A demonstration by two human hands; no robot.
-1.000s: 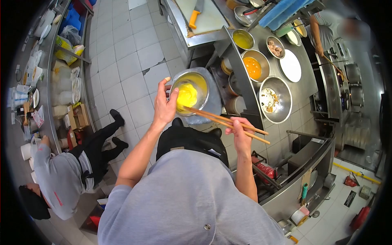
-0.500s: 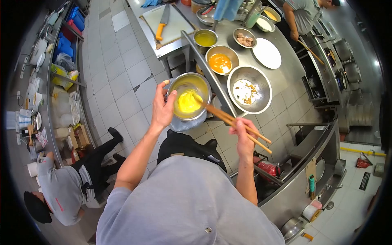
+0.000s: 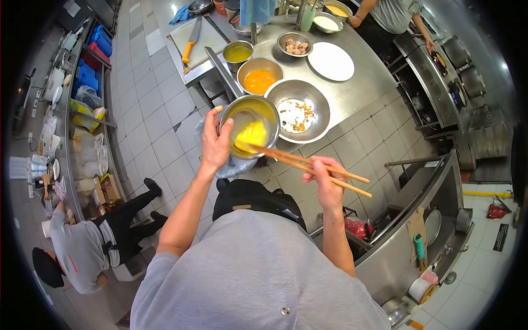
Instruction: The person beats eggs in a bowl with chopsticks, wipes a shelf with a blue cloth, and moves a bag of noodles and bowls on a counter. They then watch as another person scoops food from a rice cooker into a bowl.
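Two bare hands were at work in the head view, the only one we had. We saw the left hand (image 3: 216, 144) curled around the left rim of a round silver metal bowl (image 3: 265, 114), its thumb lapping over the edge and its fingers outside. A soft, bright yellow mixture (image 3: 251, 135) lay low in it. We found the right hand (image 3: 325, 184) pinching a pair of long tan wooden chopsticks (image 3: 291, 158), their tips in that mixture and their thick ends jutting past the fist.

The held bowl lay between the hands: directly against the left, the nearer one, and apart from the right, ahead of it and to its left. The chopsticks bridged that gap, their long axis slanting from the bowl's near side rightward and back toward the body.

We placed the held bowl just off the left edge of the silver steel table (image 3: 371, 91), by its near corner. There stood a wide silver metal bowl with white and brown scraps (image 3: 320, 107); the rims overlapped in view, and we could not tell whether they touched.
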